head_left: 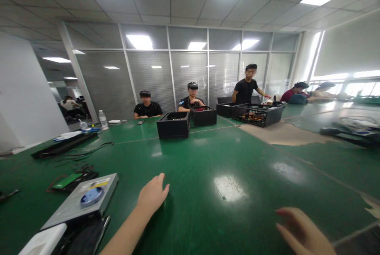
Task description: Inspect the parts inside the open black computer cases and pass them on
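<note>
My left hand point(152, 195) is held low over the green table point(202, 191), nothing in it, with thumb and forefinger apart. To its left, not touching it, lies a silver metal box like a computer drive point(74, 207), with a blue round patch on its top. Behind that box is a green circuit board point(68, 181). At the lower right, my right hand point(303, 229) is slightly blurred; its fingers are curved, a gap shows between thumb and fingers, and it holds nothing visible.
Black open computer cases point(173, 125) stand across the table, one with wiring inside point(258, 115). A plastic bottle point(103, 120) and a long black part point(65, 144) are at the left. Several people are around the far side, one standing point(246, 90). Brown paper point(285, 133) lies right.
</note>
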`<state>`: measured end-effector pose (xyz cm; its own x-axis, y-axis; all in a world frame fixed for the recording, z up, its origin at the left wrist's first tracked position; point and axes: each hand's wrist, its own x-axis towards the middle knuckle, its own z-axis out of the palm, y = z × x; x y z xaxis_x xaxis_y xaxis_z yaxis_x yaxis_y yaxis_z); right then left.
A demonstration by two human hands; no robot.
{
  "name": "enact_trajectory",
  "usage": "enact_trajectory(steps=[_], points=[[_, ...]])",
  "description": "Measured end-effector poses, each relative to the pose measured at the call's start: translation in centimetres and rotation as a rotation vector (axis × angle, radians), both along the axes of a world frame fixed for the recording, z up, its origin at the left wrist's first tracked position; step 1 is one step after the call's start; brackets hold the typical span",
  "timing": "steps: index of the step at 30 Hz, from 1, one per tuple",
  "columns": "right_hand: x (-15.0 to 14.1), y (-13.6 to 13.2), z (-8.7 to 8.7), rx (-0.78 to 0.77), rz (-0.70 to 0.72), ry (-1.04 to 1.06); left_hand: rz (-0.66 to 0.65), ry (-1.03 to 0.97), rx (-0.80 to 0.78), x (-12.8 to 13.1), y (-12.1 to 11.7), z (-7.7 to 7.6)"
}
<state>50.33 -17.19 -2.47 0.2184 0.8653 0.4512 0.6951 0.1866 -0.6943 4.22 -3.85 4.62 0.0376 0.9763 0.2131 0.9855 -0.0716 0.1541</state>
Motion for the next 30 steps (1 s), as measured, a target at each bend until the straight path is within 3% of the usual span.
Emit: enact_trajectory(steps=[3,6,9,11,13,15,18,21,25,28,30], points=[[-4.4,1.8,3.6,-0.053,0.252,-0.164,0.008,-0.062,-0.044,-2.1,-2.2,-1.0],[-7.6,4.9,7.0,0.029,0.375,-0.282,-0.014,-0.133,-0.068,-2.7,-2.6,-1.0],[-7.4,10.5,10.8,0.231,0.279,-0.363,-0.06,-0.187,-0.092,-2.3,-2.3,-0.3],[-5.6,15.7,13.5,0.273,0.168,-0.435,-0.118,-0.218,-0.125,-1.6,-2.4,0.3],[-3.5,20.9,15.8,0.172,0.055,-0.542,-0.174,-0.242,-0.145,-0.7,-2.9,0.8],[-1.9,25.3,17.3,-0.043,-0.059,-0.643,-0.218,-0.264,-0.169,0.3,-3.5,1.3],[-0.9,29.3,17.7,-0.255,-0.128,-0.708,-0.273,-0.281,-0.226,1.4,-4.0,1.6],[-1.0,30.3,17.0,-0.271,-0.15,-0.72,-0.305,-0.284,-0.258,1.7,-3.8,1.3],[-1.9,29.1,16.6,-0.251,-0.132,-0.773,-0.29,-0.312,-0.23,1.4,-2.5,0.5],[-4.3,25.5,16.8,-0.175,-0.043,-0.878,-0.242,-0.391,-0.184,1.0,-1.7,0.2],[-6.9,21.3,17.0,-0.1,0.05,-0.946,-0.197,-0.464,-0.139,0.7,-1.5,0.1]])
